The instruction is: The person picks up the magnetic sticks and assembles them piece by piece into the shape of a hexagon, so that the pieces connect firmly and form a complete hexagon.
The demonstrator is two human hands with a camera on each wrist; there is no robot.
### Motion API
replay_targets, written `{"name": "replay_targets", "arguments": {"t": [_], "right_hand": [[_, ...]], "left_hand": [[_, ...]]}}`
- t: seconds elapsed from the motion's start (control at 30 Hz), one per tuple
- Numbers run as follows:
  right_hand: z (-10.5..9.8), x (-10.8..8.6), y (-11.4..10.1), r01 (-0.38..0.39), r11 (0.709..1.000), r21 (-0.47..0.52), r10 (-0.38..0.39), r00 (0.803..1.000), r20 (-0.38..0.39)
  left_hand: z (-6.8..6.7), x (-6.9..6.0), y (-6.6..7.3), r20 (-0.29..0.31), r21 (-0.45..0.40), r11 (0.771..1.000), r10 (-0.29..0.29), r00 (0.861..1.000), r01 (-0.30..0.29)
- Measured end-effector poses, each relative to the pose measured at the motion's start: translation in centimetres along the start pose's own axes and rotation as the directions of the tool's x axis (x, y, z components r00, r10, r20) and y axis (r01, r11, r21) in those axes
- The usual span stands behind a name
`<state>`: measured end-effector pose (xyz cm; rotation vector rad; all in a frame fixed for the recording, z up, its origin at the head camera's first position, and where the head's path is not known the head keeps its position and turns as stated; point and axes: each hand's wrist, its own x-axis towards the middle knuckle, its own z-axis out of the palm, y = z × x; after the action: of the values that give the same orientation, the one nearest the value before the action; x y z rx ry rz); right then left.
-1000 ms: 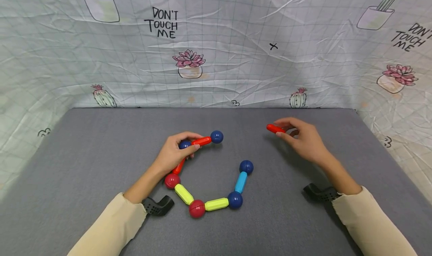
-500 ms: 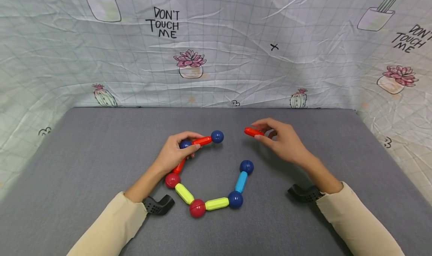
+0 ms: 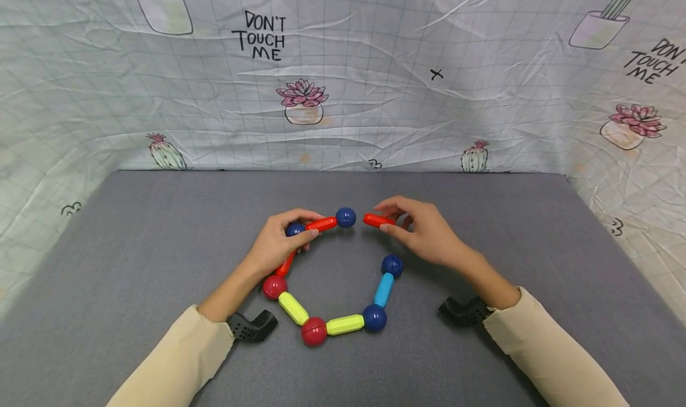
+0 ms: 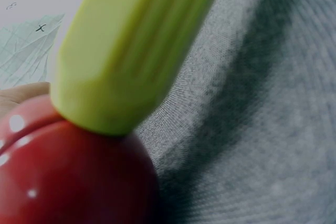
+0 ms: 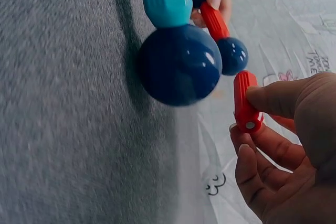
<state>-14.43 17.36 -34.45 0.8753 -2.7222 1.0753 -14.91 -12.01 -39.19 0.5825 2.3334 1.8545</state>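
Note:
My left hand (image 3: 276, 243) pinches a red magnetic rod (image 3: 323, 224) between thumb and fingers. That rod joins a blue ball (image 3: 345, 217) at its right end and another blue ball (image 3: 295, 230), partly covered by the hand. My right hand (image 3: 429, 231) holds a loose red magnetic rod (image 3: 377, 220) by thumb and fingertips; a silver dot shows on its end in the right wrist view. A small gap separates this rod from the blue ball. From the left hand the chain curves through a red ball (image 3: 275, 287) and a yellow-green rod (image 4: 131, 51), which fills the left wrist view.
The chain's front includes a second red ball (image 3: 314, 331), another yellow-green rod (image 3: 345, 324) and a blue ball (image 3: 374, 317). A light-blue rod (image 3: 383, 289) leads up to the end blue ball (image 3: 392, 266), near the right hand. A patterned cloth (image 3: 375, 121) hangs behind the grey table (image 3: 161, 228).
My right hand has moved left with the loose red rod, from well right of the chain to just beside the blue ball. The left hand and the chain have stayed in place.

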Motion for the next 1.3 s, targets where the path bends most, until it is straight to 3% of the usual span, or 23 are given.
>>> {"name": "replay_targets", "arguments": {"t": [0.53,0.8,1.3], "right_hand": [[0.9,0.6,-0.9,-0.005,1.0,-0.014,0.006,1.0,0.031],[1.2,0.6,-0.9,-0.056,0.998,-0.001,0.056,0.992,0.115],[1.3,0.1,-1.3,-0.096,0.995,0.016,0.09,0.974,0.207]], "left_hand": [[-0.1,0.0,0.2,0.009,-0.014,1.0,-0.012,1.0,0.012],[-0.2,0.2,0.4,0.035,-0.005,0.999,-0.052,0.998,0.053],[-0.2,0.2,0.4,0.059,-0.005,0.998,-0.055,0.997,0.055]]}}
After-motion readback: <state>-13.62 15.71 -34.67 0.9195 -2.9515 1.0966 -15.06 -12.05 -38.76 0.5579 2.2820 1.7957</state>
